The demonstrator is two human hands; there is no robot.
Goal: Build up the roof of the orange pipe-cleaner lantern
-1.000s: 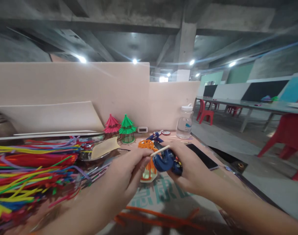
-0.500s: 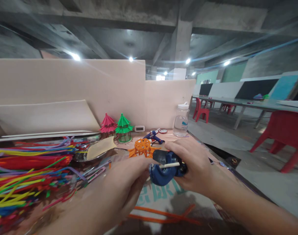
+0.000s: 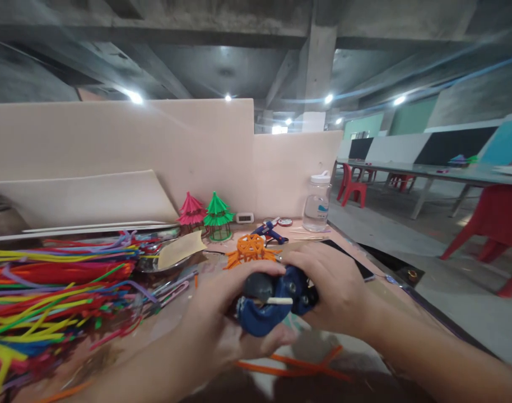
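Observation:
A dark blue and black tool (image 3: 262, 322), with a curved blue body and a rounded black part, is held up over the table; its exact kind is not clear. A short pale stick (image 3: 280, 301) lies across it. My left hand (image 3: 226, 313) wraps round its left side, with the thumb along the top. My right hand (image 3: 329, 280) is closed on the right end, its fingertips partly hidden. Just beyond stands an orange pipe-cleaner piece (image 3: 251, 249) with an open lattice top. Orange pipe cleaners (image 3: 293, 369) lie below my hands.
Many coloured pipe cleaners (image 3: 63, 291) cover the left side. Farther back are a pink pagoda (image 3: 191, 210), a green pagoda (image 3: 216, 212), a small digital clock (image 3: 245, 218), a blue glue gun (image 3: 269, 228) and a water bottle (image 3: 317, 204). A phone-like dark slab (image 3: 352, 260) lies right.
My left hand has opened round and closed on the tool's left side, its fingers now beneath it. The tool has shifted slightly left and down. The view has turned a little left.

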